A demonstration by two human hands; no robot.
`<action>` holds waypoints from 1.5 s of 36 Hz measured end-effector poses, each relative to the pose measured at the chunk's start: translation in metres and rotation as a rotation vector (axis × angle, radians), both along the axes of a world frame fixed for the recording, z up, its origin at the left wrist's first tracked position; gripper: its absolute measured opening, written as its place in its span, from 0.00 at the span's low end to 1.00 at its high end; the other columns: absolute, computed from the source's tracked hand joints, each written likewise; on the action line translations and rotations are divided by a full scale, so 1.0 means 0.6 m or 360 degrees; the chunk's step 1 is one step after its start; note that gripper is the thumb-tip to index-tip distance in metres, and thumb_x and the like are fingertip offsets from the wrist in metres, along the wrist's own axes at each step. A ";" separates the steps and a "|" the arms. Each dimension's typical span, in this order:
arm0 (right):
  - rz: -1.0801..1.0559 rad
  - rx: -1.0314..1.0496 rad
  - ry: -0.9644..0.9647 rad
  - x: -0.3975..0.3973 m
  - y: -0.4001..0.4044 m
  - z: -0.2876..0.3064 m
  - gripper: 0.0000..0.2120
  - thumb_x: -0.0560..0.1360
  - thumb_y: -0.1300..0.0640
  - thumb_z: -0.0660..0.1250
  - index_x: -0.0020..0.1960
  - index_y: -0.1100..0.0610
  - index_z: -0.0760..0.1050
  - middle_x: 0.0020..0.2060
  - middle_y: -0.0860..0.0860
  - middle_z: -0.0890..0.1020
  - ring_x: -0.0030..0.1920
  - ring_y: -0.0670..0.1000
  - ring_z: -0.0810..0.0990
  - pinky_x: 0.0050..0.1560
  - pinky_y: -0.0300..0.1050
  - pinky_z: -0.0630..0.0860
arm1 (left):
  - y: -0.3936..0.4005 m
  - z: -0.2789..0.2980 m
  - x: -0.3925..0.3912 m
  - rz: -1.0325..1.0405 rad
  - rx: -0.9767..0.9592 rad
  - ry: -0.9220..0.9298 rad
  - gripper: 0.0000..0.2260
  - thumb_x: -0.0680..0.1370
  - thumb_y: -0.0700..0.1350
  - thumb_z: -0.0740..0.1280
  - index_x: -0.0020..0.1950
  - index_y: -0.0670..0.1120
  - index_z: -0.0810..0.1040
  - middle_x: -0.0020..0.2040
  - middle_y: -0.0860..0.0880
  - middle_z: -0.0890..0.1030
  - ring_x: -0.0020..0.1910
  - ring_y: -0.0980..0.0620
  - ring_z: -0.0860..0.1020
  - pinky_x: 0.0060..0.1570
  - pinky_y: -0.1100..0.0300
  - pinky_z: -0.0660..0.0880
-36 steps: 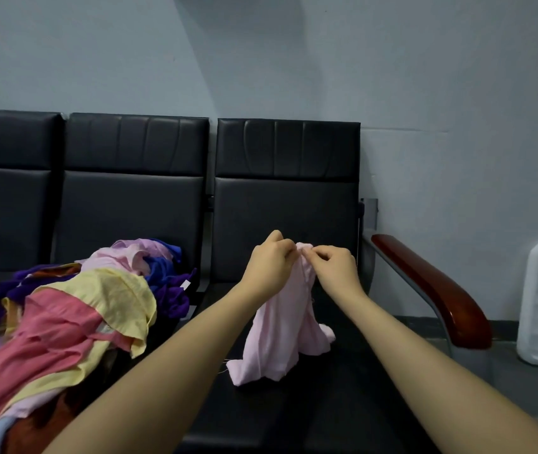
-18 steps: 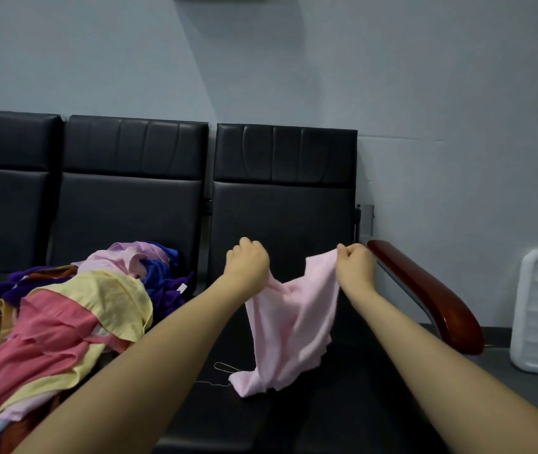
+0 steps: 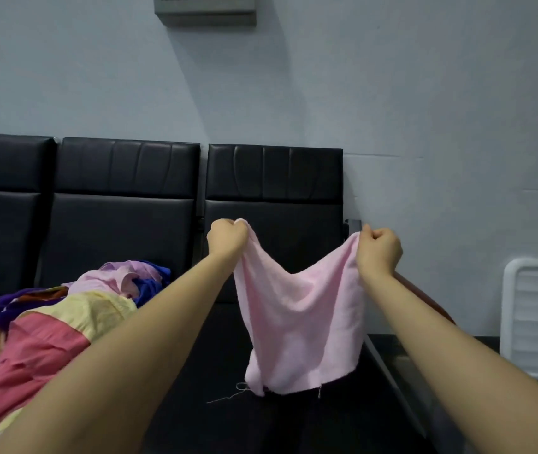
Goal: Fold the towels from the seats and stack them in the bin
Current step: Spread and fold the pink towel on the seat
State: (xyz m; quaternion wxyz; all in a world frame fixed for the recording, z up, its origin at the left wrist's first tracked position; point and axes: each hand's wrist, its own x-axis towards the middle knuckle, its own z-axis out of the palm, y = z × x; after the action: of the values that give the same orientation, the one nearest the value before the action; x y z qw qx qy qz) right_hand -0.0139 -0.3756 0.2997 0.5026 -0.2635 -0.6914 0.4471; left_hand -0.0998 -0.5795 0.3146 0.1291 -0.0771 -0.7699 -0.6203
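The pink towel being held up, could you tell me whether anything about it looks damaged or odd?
Yes: the pink towel has a frayed bottom edge, with a loose thread trailing from its lower left corner onto the seat.

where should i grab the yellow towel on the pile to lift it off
Pinch the yellow towel at its free right edge beside the blue cloth, coming from above. It drapes over the top of the pile, while its lower left end tucks under the coral towel.

No readable text anywhere; the grey wall-mounted box (image 3: 205, 9) at the frame's top has a dark panel, markings too blurred.
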 end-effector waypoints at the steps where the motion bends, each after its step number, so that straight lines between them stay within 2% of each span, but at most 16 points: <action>1: 0.0014 -0.0022 0.0037 0.002 -0.002 0.005 0.13 0.80 0.58 0.59 0.38 0.61 0.67 0.32 0.52 0.71 0.38 0.53 0.70 0.39 0.40 0.63 | 0.002 0.009 0.003 -0.0008 0.0042 -0.0006 0.13 0.78 0.40 0.57 0.36 0.41 0.74 0.32 0.48 0.71 0.32 0.50 0.69 0.30 0.61 0.65; 4: 0.0079 -0.0058 0.0172 0.011 -0.008 0.018 0.09 0.77 0.60 0.59 0.38 0.59 0.65 0.32 0.48 0.69 0.37 0.51 0.69 0.38 0.42 0.64 | 0.010 0.033 0.006 -0.0007 0.0194 -0.0065 0.10 0.76 0.37 0.58 0.38 0.33 0.72 0.36 0.52 0.72 0.28 0.51 0.64 0.30 0.61 0.62; 7: 0.0133 -0.0018 0.0234 0.016 -0.009 0.019 0.12 0.75 0.60 0.60 0.35 0.55 0.61 0.32 0.48 0.68 0.35 0.50 0.67 0.33 0.43 0.65 | 0.010 0.043 0.009 0.0026 0.0133 -0.0021 0.11 0.78 0.37 0.57 0.35 0.42 0.68 0.33 0.49 0.68 0.32 0.49 0.68 0.29 0.60 0.63; 10: 0.0151 -0.0009 0.0266 0.020 -0.011 0.015 0.13 0.73 0.65 0.60 0.35 0.54 0.59 0.33 0.49 0.68 0.36 0.50 0.66 0.32 0.41 0.64 | 0.008 0.037 0.023 0.0042 0.0111 0.0199 0.06 0.80 0.36 0.55 0.52 0.42 0.70 0.43 0.49 0.71 0.43 0.49 0.71 0.40 0.58 0.68; 12: 0.0162 -0.0035 0.0296 0.022 -0.014 0.010 0.13 0.72 0.68 0.58 0.36 0.54 0.61 0.34 0.48 0.69 0.38 0.51 0.68 0.33 0.41 0.65 | 0.008 0.027 0.027 0.0036 0.0103 0.0308 0.09 0.80 0.35 0.54 0.59 0.42 0.67 0.47 0.49 0.72 0.40 0.53 0.71 0.39 0.61 0.69; 19: 0.0336 -0.0170 0.0316 0.032 -0.025 -0.008 0.19 0.75 0.70 0.53 0.60 0.58 0.75 0.53 0.50 0.76 0.54 0.49 0.74 0.56 0.42 0.72 | 0.011 -0.002 0.014 -0.0097 0.0209 0.0246 0.16 0.76 0.33 0.55 0.51 0.46 0.80 0.45 0.53 0.79 0.50 0.52 0.76 0.49 0.62 0.70; 23: 0.0293 -0.0227 0.0226 0.033 -0.017 -0.009 0.15 0.76 0.66 0.56 0.55 0.60 0.80 0.50 0.51 0.80 0.51 0.49 0.75 0.51 0.40 0.70 | 0.006 -0.012 0.000 -0.0098 0.0364 0.0145 0.13 0.78 0.37 0.57 0.53 0.49 0.79 0.48 0.52 0.79 0.52 0.52 0.76 0.53 0.59 0.73; 26: 0.0209 -0.0275 0.0253 0.029 -0.011 -0.011 0.11 0.77 0.64 0.59 0.53 0.60 0.80 0.50 0.52 0.81 0.50 0.49 0.77 0.50 0.41 0.72 | 0.002 -0.022 -0.002 -0.0023 0.0267 0.0273 0.09 0.80 0.39 0.59 0.56 0.47 0.76 0.49 0.53 0.77 0.52 0.53 0.75 0.52 0.61 0.70; 32: 0.0164 -0.0290 0.0101 0.019 -0.009 -0.019 0.22 0.74 0.74 0.50 0.55 0.59 0.78 0.50 0.50 0.75 0.53 0.51 0.73 0.53 0.42 0.71 | -0.007 -0.039 -0.010 0.0104 -0.0244 0.0412 0.10 0.82 0.39 0.55 0.60 0.44 0.73 0.49 0.48 0.76 0.46 0.50 0.75 0.44 0.57 0.72; 36: 0.0176 -0.0293 0.0059 0.014 -0.006 -0.028 0.26 0.71 0.75 0.48 0.53 0.59 0.81 0.55 0.54 0.79 0.59 0.54 0.75 0.56 0.41 0.70 | -0.015 -0.039 -0.024 -0.0088 -0.0292 0.0213 0.10 0.79 0.39 0.62 0.57 0.42 0.80 0.55 0.46 0.80 0.54 0.50 0.77 0.50 0.60 0.72; 40: 0.0135 -0.0280 0.0130 0.001 -0.008 -0.024 0.23 0.74 0.73 0.51 0.57 0.60 0.80 0.60 0.58 0.78 0.61 0.56 0.75 0.61 0.43 0.71 | -0.024 -0.035 -0.031 -0.0163 -0.0626 0.0152 0.18 0.76 0.36 0.60 0.66 0.42 0.75 0.66 0.44 0.74 0.63 0.44 0.73 0.63 0.53 0.71; 44: 0.0127 -0.0255 0.0264 -0.007 -0.018 -0.007 0.18 0.78 0.69 0.54 0.60 0.60 0.78 0.61 0.56 0.75 0.52 0.51 0.75 0.57 0.38 0.69 | -0.023 -0.020 -0.027 -0.0004 -0.1028 0.0300 0.09 0.76 0.34 0.57 0.50 0.41 0.76 0.61 0.40 0.70 0.56 0.38 0.72 0.58 0.49 0.71; 46: 0.0128 -0.0222 0.0334 -0.006 -0.021 0.005 0.17 0.78 0.67 0.54 0.58 0.61 0.79 0.61 0.56 0.75 0.51 0.50 0.75 0.55 0.37 0.68 | -0.025 -0.010 -0.033 0.0035 -0.0950 0.0362 0.09 0.75 0.33 0.56 0.37 0.39 0.71 0.51 0.37 0.73 0.51 0.37 0.73 0.49 0.48 0.72; 48: 0.0112 -0.0207 0.0393 -0.002 -0.025 0.020 0.16 0.78 0.68 0.54 0.57 0.62 0.78 0.61 0.57 0.72 0.52 0.50 0.74 0.55 0.34 0.66 | -0.030 0.001 -0.038 0.0020 -0.0741 0.0376 0.10 0.74 0.32 0.57 0.35 0.38 0.74 0.43 0.38 0.76 0.43 0.41 0.75 0.41 0.53 0.73; 51: 0.0077 -0.0167 0.0466 0.006 -0.024 0.039 0.19 0.76 0.72 0.51 0.56 0.62 0.78 0.60 0.56 0.69 0.53 0.49 0.72 0.50 0.26 0.63 | -0.040 0.021 -0.032 -0.0007 -0.0471 0.0398 0.12 0.77 0.34 0.58 0.50 0.40 0.82 0.49 0.43 0.80 0.49 0.46 0.77 0.45 0.61 0.71; 54: 0.0056 -0.0100 0.0471 0.016 -0.023 0.051 0.22 0.75 0.74 0.50 0.56 0.61 0.79 0.55 0.52 0.67 0.53 0.48 0.71 0.50 0.25 0.63 | -0.046 0.038 -0.022 0.0079 -0.0254 0.0409 0.15 0.78 0.33 0.56 0.58 0.41 0.79 0.56 0.44 0.79 0.55 0.46 0.77 0.47 0.61 0.71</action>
State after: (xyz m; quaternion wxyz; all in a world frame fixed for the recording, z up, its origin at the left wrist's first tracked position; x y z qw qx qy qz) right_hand -0.0046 -0.3894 0.3304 0.5826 -0.1983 -0.6000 0.5112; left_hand -0.1132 -0.6069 0.3371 0.2353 -0.1466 -0.7956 -0.5386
